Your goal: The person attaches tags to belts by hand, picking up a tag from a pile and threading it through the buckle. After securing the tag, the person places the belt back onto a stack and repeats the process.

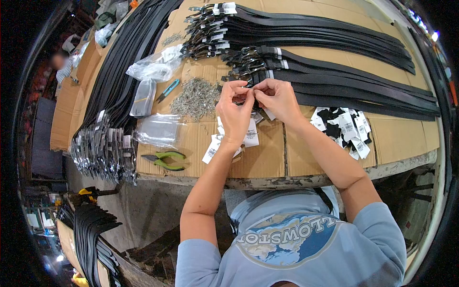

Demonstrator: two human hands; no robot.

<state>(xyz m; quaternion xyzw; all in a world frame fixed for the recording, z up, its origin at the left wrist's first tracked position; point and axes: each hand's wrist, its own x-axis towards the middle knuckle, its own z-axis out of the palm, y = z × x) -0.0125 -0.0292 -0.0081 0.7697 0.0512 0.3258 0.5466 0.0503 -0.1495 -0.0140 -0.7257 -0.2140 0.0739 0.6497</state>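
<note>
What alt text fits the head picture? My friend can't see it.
Someone's left hand and right hand pinch close together over a cardboard-covered table, beside black belts. Anything held is too small to tell. Nearby lie white tags, small metal pieces and green-handled pliers.

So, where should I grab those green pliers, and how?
Probably around both green handles, coming from above on the right: the pliers lie flat on the cardboard, handles spread toward that side, with the dark pointed jaws facing left.
</note>
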